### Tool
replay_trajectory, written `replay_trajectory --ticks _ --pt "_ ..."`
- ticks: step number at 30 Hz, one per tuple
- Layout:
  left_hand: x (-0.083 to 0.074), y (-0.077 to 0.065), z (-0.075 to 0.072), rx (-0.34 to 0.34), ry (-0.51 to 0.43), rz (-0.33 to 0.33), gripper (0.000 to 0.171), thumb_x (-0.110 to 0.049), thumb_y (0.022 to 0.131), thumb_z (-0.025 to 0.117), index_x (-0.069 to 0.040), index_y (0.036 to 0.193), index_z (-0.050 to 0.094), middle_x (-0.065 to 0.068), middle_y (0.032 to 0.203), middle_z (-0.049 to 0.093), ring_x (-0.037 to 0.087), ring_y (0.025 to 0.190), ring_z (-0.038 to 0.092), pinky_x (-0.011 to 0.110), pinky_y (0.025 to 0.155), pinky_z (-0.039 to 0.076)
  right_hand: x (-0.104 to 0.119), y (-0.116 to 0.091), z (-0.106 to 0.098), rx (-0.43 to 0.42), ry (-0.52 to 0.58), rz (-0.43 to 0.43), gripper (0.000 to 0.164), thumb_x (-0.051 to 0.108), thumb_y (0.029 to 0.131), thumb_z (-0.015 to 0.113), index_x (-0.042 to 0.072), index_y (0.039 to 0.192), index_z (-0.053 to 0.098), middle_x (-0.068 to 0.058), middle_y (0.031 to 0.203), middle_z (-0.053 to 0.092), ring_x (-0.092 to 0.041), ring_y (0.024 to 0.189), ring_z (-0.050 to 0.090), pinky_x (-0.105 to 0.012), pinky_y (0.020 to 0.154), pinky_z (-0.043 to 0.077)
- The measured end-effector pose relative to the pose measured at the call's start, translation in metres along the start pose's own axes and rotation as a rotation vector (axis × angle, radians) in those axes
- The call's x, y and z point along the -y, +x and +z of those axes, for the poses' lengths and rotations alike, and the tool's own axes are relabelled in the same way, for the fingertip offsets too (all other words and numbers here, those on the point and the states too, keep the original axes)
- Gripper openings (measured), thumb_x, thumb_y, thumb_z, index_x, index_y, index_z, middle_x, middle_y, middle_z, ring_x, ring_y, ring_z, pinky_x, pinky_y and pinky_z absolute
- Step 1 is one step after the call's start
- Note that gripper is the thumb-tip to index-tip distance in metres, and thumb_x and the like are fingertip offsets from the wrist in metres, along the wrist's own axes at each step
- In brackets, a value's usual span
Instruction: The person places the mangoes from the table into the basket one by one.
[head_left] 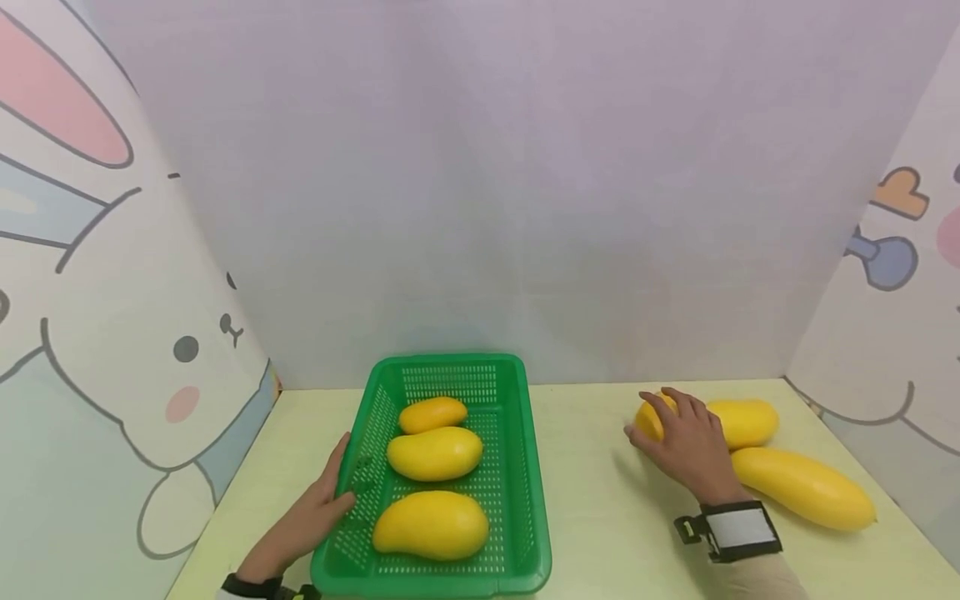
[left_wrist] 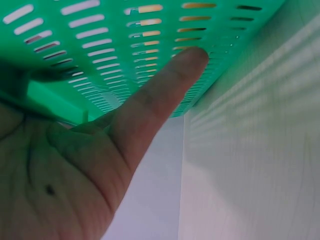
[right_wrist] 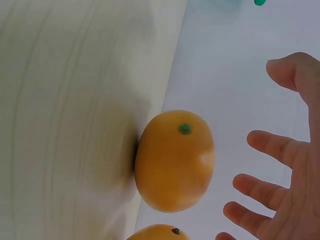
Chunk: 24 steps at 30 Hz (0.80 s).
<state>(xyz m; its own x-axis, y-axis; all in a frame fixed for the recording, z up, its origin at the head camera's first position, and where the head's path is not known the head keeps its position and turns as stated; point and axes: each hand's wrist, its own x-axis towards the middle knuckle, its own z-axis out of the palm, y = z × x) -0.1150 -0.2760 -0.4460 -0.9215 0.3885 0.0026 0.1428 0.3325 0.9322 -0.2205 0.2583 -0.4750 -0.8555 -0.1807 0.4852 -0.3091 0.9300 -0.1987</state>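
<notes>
My left hand (head_left: pixel 311 512) holds the left wall of a green plastic basket (head_left: pixel 536 500), its thumb over the rim and its fingers along the outside. In the left wrist view, one finger (left_wrist: pixel 155 107) lies against the slotted wall. Inside the basket are an orange mango (head_left: pixel 432 415) and two larger yellow mangoes (head_left: pixel 435 454) (head_left: pixel 431 527). At the right, my right hand (head_left: pixel 686 442) hovers with spread fingers over a yellow-orange mango (right_wrist: pixel 175 162). The right wrist view shows a gap between these fingers and the fruit, which has a green stem spot.
Beside the right hand lie another yellow mango (head_left: pixel 746 423) and a long yellow fruit (head_left: pixel 806 490). The pale tabletop (head_left: pixel 585 500) meets a white back wall (head_left: pixel 525 208). Cartoon-printed panels (head_left: pixel 135 375) stand on both sides.
</notes>
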Motion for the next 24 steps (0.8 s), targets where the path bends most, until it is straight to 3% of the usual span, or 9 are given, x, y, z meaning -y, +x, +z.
replay_trajectory --ticks 11,18,24 --pt "0.001 0.001 0.000 -0.005 0.004 -0.003 0.079 -0.008 0.096 0.041 -0.021 0.147 -0.018 0.027 0.150 -0.006 0.035 0.102 0.054 0.037 0.072 0.052 -0.009 0.003 0.007 0.034 -0.009 -0.002 0.064 0.063 0.082 0.053 0.016 0.126 0.053 -0.022 0.129 0.044 -0.047 0.115 0.035 -0.066 0.085 0.029" --pt "0.001 0.000 0.001 -0.008 0.005 -0.013 0.076 -0.016 0.099 0.041 -0.021 0.147 -0.018 0.025 0.151 -0.005 0.036 0.108 0.051 0.036 0.076 0.051 -0.011 0.001 0.008 0.079 -0.034 -0.006 0.067 0.065 0.083 0.049 0.016 0.128 0.052 -0.021 0.128 0.044 -0.047 0.115 0.035 -0.066 0.087 0.028" --pt "0.002 0.001 0.000 -0.009 -0.001 -0.031 0.073 -0.019 0.100 0.038 -0.024 0.146 -0.019 0.023 0.151 -0.002 0.033 0.102 0.056 0.037 0.076 0.051 -0.014 0.003 0.009 0.075 -0.043 -0.019 0.065 0.064 0.083 0.051 0.016 0.127 0.053 -0.021 0.126 0.045 -0.046 0.114 0.036 -0.066 0.087 0.027"
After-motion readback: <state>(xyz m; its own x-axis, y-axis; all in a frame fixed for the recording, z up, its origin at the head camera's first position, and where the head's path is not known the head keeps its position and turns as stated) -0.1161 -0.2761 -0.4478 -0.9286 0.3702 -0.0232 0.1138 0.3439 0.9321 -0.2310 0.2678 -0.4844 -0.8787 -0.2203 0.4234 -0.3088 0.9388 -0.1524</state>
